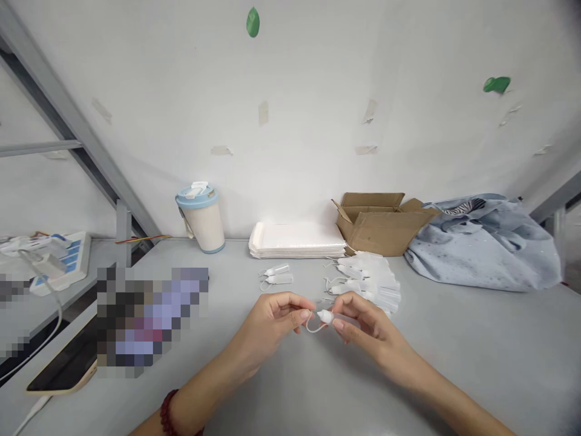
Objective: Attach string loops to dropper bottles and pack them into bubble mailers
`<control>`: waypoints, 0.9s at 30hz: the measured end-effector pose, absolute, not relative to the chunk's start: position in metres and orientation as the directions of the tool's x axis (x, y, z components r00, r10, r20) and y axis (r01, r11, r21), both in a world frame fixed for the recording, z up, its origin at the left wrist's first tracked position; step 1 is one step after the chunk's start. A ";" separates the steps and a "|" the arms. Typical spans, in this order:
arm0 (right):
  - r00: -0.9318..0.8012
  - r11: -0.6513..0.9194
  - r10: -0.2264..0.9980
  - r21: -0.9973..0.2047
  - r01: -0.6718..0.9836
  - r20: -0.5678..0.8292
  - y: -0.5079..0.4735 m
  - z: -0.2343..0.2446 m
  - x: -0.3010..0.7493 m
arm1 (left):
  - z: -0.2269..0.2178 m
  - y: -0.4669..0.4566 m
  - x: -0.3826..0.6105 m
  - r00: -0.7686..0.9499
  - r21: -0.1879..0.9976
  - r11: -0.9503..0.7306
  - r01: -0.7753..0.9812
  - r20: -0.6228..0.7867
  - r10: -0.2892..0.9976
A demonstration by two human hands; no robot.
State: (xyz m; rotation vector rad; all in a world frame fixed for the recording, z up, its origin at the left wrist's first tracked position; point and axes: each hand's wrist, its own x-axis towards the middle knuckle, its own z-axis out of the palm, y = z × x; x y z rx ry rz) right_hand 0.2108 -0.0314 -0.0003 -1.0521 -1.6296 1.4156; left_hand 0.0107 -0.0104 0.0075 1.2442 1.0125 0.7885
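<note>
From where I stand, the wearer's right hand (365,324) has a small needle-tip bottle (325,316) pinched between thumb and fingers, its white nozzle pointing toward the left hand (279,318). The left thumb and index finger are closed together right at the nozzle's end, on something too small for me to make out, and a thin white tether (316,330) loops below, between the two sets of fingertips. So the bottle is held just above the grey table (295,387), shared by both hands; I'd judge the work on this one as under way, not finished. Just beyond the left fingers lie two similar bottles (280,279), side by side, and close behind the right fingers spreads a larger pile of bottles (385,290), many with loops of their own. Which group is done and which is left (they look much alike from here) I cannot tell. Farther out past both hands' fingertips sit a stack of white padded mailers (297,237) and, behind the pile, an open cardboard box (381,233).
</note>
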 end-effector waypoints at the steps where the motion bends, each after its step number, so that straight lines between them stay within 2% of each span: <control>1: -0.403 0.065 0.915 -0.991 0.115 0.013 -0.031 0.000 0.211 | 0.007 -0.011 0.010 0.368 0.983 0.179 0.042 -0.181 0.912; 27: -0.377 0.059 0.926 -0.992 0.110 0.013 -0.030 0.003 0.210 | 0.008 -0.012 0.010 0.318 0.982 0.184 0.035 -0.185 0.930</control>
